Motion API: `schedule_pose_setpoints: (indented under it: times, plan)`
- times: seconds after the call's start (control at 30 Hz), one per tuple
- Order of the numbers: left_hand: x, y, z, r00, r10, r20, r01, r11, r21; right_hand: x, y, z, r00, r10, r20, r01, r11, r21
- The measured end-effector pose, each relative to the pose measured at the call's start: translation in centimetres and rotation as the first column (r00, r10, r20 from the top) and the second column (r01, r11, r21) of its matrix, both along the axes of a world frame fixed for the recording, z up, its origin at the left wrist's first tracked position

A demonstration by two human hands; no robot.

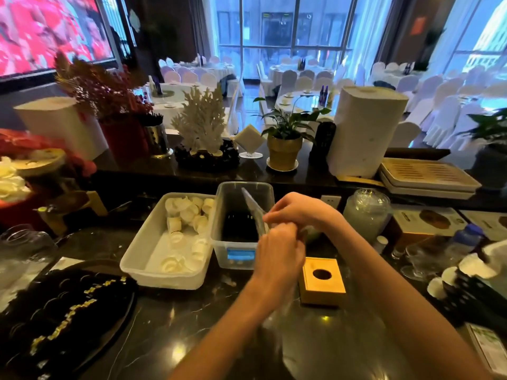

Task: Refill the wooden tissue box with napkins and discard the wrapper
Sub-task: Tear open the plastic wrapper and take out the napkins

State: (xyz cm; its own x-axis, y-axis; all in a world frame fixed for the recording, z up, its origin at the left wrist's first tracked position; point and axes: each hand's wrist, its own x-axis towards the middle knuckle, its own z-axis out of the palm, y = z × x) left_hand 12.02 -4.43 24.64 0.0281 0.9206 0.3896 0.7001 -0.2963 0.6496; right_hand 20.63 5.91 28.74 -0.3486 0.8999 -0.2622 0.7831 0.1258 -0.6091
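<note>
The wooden tissue box (322,286) sits on the dark marble counter, lid on, with a round hole in its top. It lies just right of my left forearm. Above and left of the box, my left hand (279,250) and my right hand (297,212) are pressed together, fingers closed on a clear plastic wrapper (253,208). One stiff flap of the wrapper sticks up to the left over a clear bin. A blurred translucent part hangs below my left wrist. Whether napkins are inside the wrapper I cannot tell.
A clear plastic bin (244,193) and a white tub of small paper cups (164,272) stand behind my hands. A black tray (68,311) lies at the left. A lidded jar (367,212), glasses (417,259) and boxes crowd the right. A tall paper roll (365,133) stands on the raised ledge.
</note>
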Motion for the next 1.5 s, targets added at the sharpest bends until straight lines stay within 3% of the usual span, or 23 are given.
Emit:
schedule_pose_setpoints:
  times: [0.1, 0.17, 0.23, 0.27, 0.3, 0.37, 0.4, 0.47, 0.6, 0.8, 0.9, 1.0, 1.07, 1.13, 1.17, 1.27, 1.37, 1.5]
  plan:
    - [-0.6, -1.0, -0.3, 0.977, -0.12, 0.176, 0.13, 0.991, -0.043, 0.9, -0.3, 0.7, 0.99, 0.138, 0.025, -0.14, 0.985, 0.102]
    - [-2.9, -1.0, -0.7, 0.983, -0.046, 0.176, 0.021, 0.99, 0.141, 2.3, -0.9, 1.6, 0.978, 0.208, -0.029, -0.203, 0.971, 0.127]
    - [-6.2, 0.0, -1.1, 0.984, 0.13, 0.122, -0.162, 0.939, 0.304, 3.6, -1.4, 2.5, 0.962, 0.261, -0.075, -0.248, 0.956, 0.157]
    - [-7.9, 0.9, -0.9, 0.974, 0.186, 0.13, -0.215, 0.937, 0.274, 4.2, -1.7, 2.9, 0.956, 0.286, -0.063, -0.271, 0.945, 0.183]
    - [-9.5, 1.8, -0.4, 0.963, 0.182, 0.197, -0.213, 0.966, 0.148, 4.6, -1.9, 3.4, 0.949, 0.311, -0.046, -0.296, 0.933, 0.203]
    - [-11.8, 3.7, 0.9, 0.88, 0.003, 0.475, 0.046, 0.995, -0.091, 5.1, -2.2, 4.5, 0.932, 0.361, -0.033, -0.345, 0.911, 0.226]
    - [-12.6, 4.5, 1.5, 0.813, -0.113, 0.571, 0.215, 0.97, -0.116, 5.4, -2.3, 5.1, 0.925, 0.378, -0.034, -0.36, 0.902, 0.238]
    - [-13.4, 5.6, 2.3, 0.714, -0.23, 0.662, 0.385, 0.918, -0.096, 6.1, -2.3, 6.4, 0.923, 0.383, -0.044, -0.357, 0.892, 0.277]
    - [-12.8, 6.4, 3.3, 0.569, -0.25, 0.783, 0.443, 0.896, -0.036, 8.8, -2.0, 8.2, 0.927, 0.322, -0.193, -0.264, 0.925, 0.272]
    - [-10.5, 7.1, 3.2, 0.415, -0.202, 0.887, 0.557, 0.827, -0.072, 11.1, -2.4, 8.9, 0.924, 0.26, -0.28, -0.2, 0.953, 0.226]
    - [-9.3, 6.9, 2.6, 0.459, -0.194, 0.867, 0.528, 0.845, -0.09, 12.2, -2.6, 9.1, 0.939, 0.216, -0.269, -0.162, 0.965, 0.207]
    - [-7.8, 6.9, 3.3, 0.537, -0.223, 0.813, 0.465, 0.883, -0.065, 12.9, -2.5, 9.1, 0.987, 0.132, -0.091, -0.103, 0.959, 0.265]
    - [-6.8, 7.0, 4.0, 0.574, -0.236, 0.784, 0.433, 0.9, -0.046, 11.8, -2.6, 9.0, 1.0, -0.006, 0.03, -0.011, 0.857, 0.515]
    - [-6.0, 7.2, 4.4, 0.592, -0.245, 0.768, 0.426, 0.904, -0.04, 9.0, -3.2, 8.5, 0.999, -0.04, 0.02, 0.009, 0.609, 0.793]
    - [-5.8, 7.3, 4.6, 0.597, -0.249, 0.763, 0.426, 0.904, -0.038, 7.3, -3.6, 8.2, 1.0, -0.002, 0.014, -0.011, 0.533, 0.846]
    - [-5.9, 7.3, 5.3, 0.583, -0.267, 0.767, 0.439, 0.898, -0.02, 3.1, -3.8, 6.8, 0.994, 0.051, 0.097, -0.11, 0.52, 0.847]
    - [-7.4, 7.0, 5.7, 0.524, -0.295, 0.799, 0.475, 0.88, 0.013, 1.1, -3.2, 5.4, 0.996, 0.051, 0.073, -0.089, 0.474, 0.876]
    - [-9.8, 6.7, 6.1, 0.631, -0.312, 0.71, 0.426, 0.905, 0.018, -1.2, -2.4, 4.2, 0.992, 0.039, 0.119, -0.125, 0.327, 0.937]
